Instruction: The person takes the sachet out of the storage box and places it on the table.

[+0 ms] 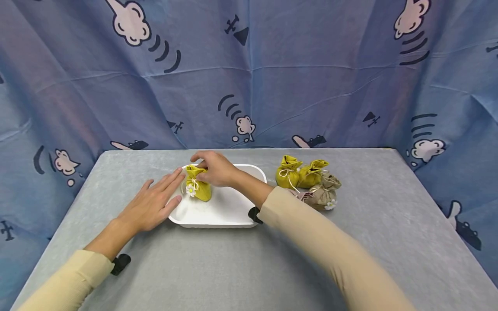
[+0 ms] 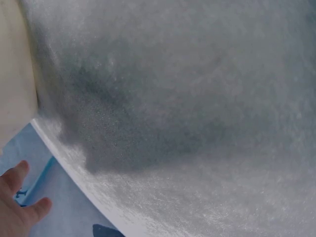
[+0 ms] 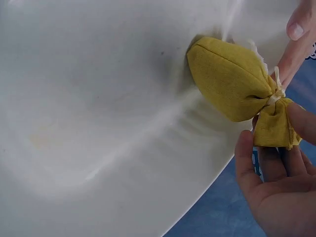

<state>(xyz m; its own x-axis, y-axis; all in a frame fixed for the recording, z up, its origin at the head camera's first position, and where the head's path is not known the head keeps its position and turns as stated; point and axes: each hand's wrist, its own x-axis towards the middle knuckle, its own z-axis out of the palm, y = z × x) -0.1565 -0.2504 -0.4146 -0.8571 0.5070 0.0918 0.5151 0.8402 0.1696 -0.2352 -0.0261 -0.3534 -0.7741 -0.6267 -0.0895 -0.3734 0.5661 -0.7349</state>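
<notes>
A mustard-yellow drawstring pouch with a cream tie and a white flower stands in the left part of the white tray. My right hand reaches across the tray and pinches the pouch's gathered top between thumb and fingers. Seen from the right wrist, the pouch's rounded bottom sits against the tray's sloping wall. My left hand lies along the tray's left rim, fingers extended, fingertips close to the pouch. Only some left fingers show at the corner of the left wrist view.
Right of the tray, two more yellow pouches stand in a cluster with a beige pouch bearing a white flower and a pinkish cloth piece partly behind my sleeve. The grey table ends at a blue patterned curtain.
</notes>
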